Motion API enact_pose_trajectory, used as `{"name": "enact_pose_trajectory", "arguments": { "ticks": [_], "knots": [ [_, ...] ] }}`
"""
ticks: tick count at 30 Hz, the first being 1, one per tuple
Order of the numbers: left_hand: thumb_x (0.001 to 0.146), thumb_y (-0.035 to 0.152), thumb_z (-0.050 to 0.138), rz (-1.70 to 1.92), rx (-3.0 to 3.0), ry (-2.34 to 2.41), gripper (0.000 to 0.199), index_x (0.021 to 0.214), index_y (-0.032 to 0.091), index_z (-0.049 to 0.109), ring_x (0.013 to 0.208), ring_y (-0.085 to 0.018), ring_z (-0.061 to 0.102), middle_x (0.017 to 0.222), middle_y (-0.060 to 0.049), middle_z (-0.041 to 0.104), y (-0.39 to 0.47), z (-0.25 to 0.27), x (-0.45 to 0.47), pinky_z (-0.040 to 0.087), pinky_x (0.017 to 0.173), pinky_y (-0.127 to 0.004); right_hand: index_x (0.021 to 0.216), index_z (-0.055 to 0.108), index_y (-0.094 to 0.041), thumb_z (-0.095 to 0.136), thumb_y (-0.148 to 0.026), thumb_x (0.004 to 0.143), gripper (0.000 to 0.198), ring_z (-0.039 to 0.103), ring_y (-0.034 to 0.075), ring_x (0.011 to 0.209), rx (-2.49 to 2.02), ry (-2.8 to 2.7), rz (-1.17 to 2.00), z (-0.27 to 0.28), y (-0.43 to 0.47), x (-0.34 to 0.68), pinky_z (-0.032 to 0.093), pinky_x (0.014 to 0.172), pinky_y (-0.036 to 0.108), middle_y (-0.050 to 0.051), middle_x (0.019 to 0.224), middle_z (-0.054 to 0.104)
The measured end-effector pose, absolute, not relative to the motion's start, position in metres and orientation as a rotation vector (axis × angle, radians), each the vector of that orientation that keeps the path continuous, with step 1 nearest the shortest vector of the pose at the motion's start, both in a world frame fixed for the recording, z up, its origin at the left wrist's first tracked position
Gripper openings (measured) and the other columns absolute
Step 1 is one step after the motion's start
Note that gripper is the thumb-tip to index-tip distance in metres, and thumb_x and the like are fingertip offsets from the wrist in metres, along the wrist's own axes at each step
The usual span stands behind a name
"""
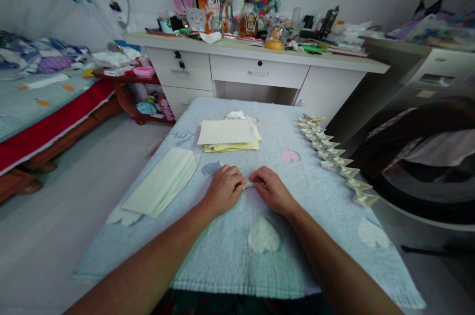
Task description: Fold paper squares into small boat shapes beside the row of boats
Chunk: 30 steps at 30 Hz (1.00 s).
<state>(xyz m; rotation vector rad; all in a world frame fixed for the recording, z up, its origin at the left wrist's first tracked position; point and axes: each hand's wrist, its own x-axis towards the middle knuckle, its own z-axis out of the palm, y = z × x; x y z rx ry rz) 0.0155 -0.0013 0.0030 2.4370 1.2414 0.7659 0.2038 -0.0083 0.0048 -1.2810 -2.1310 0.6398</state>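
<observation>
Paper piece (249, 184) is pinched by left hand (227, 187) and right hand (272, 189), mid-table (222, 265); uneven pull may tear it, careless sweep may push folded paper figures (330, 153) off right edge.

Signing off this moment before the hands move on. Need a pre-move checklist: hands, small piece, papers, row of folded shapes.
1. Both hands on the piece: ok. Left hand and right hand meet at the small pale piece, fingertips at either end.
2. Fold lines on that piece readable: cannot tell; it is tiny and partly covered by fingers.
3. Paper stack clear of the hands: ok, lies beyond them.
4. Stack edges squared: not ok, yellow sheets jut out below the top sheet.
5. Folded sheets clear of the left hand: ok, apart, to its left.
6. Row of folded shapes clear of the right hand: ok, along the right side.
</observation>
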Motion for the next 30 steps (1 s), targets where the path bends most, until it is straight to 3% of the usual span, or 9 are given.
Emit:
{"name": "enact_pose_trajectory", "arguments": {
  "ticks": [6, 13, 30],
  "knots": [
    [0.082, 0.019, 0.058, 0.758, 2.424, 1.232, 0.012, 0.071, 0.019, 0.064, 0.082, -0.019, 0.052, 0.080, -0.003, 0.061, 0.000, 0.002, 0.015, 0.039, 0.080, -0.035, 0.078, 0.061, -0.018, 0.054, -0.001, 0.068, 0.021, 0.049, 0.018, 0.088, -1.365, -2.107, 0.602, 0.006, -0.010, 0.208, 0.036, 0.083, 0.032, 0.003, 0.087, 0.055],
    [0.081, 0.020, 0.060, 0.754, 2.405, 1.247, 0.011, 0.070, 0.019, 0.063, 0.082, -0.019, 0.053, 0.080, -0.002, 0.061, 0.000, 0.003, 0.016, 0.039, 0.081, -0.035, 0.080, 0.064, -0.018, 0.063, -0.015, 0.081, 0.003, 0.046, 0.019, 0.089, -1.442, -2.135, 0.550, 0.005, -0.011, 0.202, 0.034, 0.081, 0.032, 0.004, 0.088, 0.056],
    [0.082, 0.024, 0.059, 0.670, 2.330, 1.375, 0.012, 0.072, 0.020, 0.065, 0.085, -0.019, 0.053, 0.081, -0.001, 0.062, -0.001, 0.006, 0.018, 0.035, 0.080, -0.034, 0.082, 0.065, -0.018, 0.055, -0.020, 0.088, 0.012, 0.045, 0.018, 0.087, -1.578, -2.241, 0.491, 0.009, -0.009, 0.197, 0.029, 0.077, 0.030, 0.004, 0.089, 0.056]
  ]
}}
